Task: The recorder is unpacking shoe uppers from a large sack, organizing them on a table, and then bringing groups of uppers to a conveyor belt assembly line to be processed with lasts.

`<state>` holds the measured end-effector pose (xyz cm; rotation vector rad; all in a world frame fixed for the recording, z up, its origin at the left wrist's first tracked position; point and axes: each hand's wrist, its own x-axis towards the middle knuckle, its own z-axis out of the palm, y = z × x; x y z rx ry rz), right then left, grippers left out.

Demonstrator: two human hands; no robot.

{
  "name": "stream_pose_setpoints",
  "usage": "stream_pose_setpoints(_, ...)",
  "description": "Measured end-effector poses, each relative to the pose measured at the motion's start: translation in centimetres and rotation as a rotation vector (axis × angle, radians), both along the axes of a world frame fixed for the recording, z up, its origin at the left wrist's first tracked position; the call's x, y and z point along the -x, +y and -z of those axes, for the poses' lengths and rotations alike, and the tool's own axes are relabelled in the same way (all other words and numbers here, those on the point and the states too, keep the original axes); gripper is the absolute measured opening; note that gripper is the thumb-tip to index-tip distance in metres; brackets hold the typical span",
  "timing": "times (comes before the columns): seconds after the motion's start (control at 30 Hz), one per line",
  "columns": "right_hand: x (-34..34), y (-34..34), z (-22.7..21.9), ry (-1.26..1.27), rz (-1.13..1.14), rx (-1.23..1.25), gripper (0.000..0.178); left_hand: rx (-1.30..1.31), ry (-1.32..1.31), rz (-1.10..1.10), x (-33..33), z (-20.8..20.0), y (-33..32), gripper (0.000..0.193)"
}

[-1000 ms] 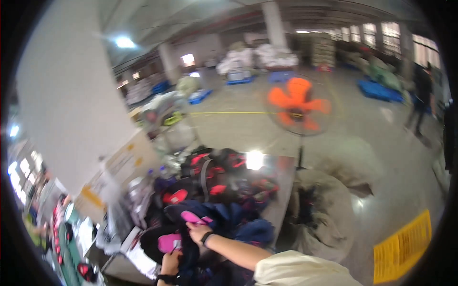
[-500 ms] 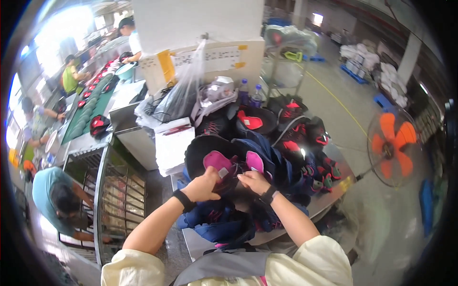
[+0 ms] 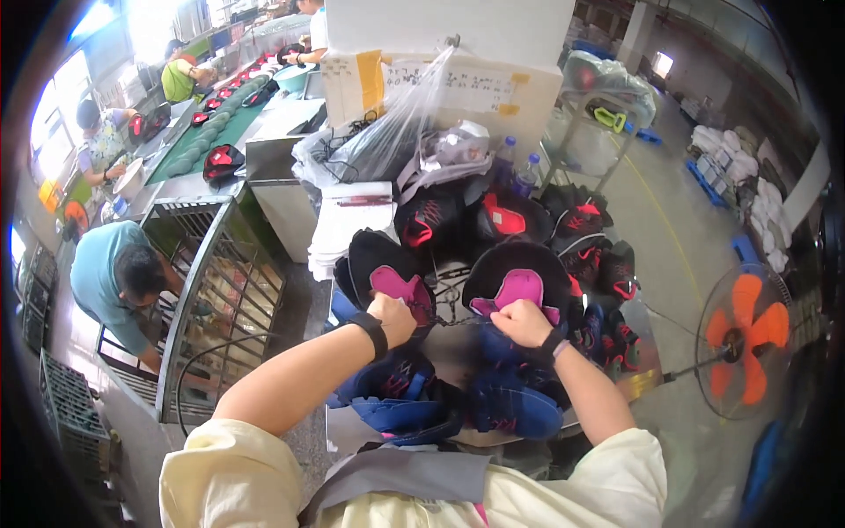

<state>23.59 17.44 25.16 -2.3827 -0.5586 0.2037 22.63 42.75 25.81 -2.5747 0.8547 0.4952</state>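
Observation:
Two dark shoes with pink insoles stand side by side on the table: the left shoe [image 3: 371, 255] and the right shoe [image 3: 506, 257]. In front of them, my left hand [image 3: 393, 319] and my right hand [image 3: 523, 323] are closed into fists, spaced apart. A dark shoelace [image 3: 453, 323] stretches between the fists, and each appears to grip it; the fingertips are hidden. More dark cord lies looped between the two shoes. Nearest me are a blue shoe [image 3: 409, 414] on the left and another blue shoe [image 3: 518, 407] on the right.
Black-and-red shoes [image 3: 431, 218] crowd the table's back, beside a white paper stack [image 3: 349, 231] and purple bottles [image 3: 525, 176]. An orange fan [image 3: 738, 343] stands right. Left, a person in teal [image 3: 110, 273] bends at a metal rack cart [image 3: 220, 290]; others work along a conveyor [image 3: 204, 132].
My hands have moved apart and closed into fists, with the lace now stretched between them. The two pink-lined shoes are farther apart. The view has turned left.

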Motion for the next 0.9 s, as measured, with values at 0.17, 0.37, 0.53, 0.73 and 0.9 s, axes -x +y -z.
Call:
stream_pose_setpoints(0.17, 0.5, 0.5, 0.6, -0.117, 0.027, -0.160, 0.032, -0.088, 0.043, -0.078, -2.2, 2.5, -4.5, 0.032)
stream_pose_setpoints(0.37, 1.6, 0.0, 1.5, -0.188, -0.009, -0.163, 0.017, 0.214, 0.126, -0.292, -3.9, 4.2, -3.0, 0.038)
stream_pose_setpoints(0.53, 0.3, 2.5, 1.8, -0.391, 0.102, 0.067, 0.031, 0.782, 0.193, -0.274, -3.7, 3.2, 0.2, 0.020)
stream_pose_setpoints(0.73, -4.3, 3.5, 4.9, -0.231, 0.017, 0.231, 0.030, 1.118, 0.291, -0.314, -3.6, 4.4, 3.2, 0.020)
stream_pose_setpoints(0.9, -3.3, 9.0, 4.2, 0.010, -0.200, 0.063, 0.030, 1.276, 0.213, -0.458, -3.1, 4.8, 5.6, 0.010)
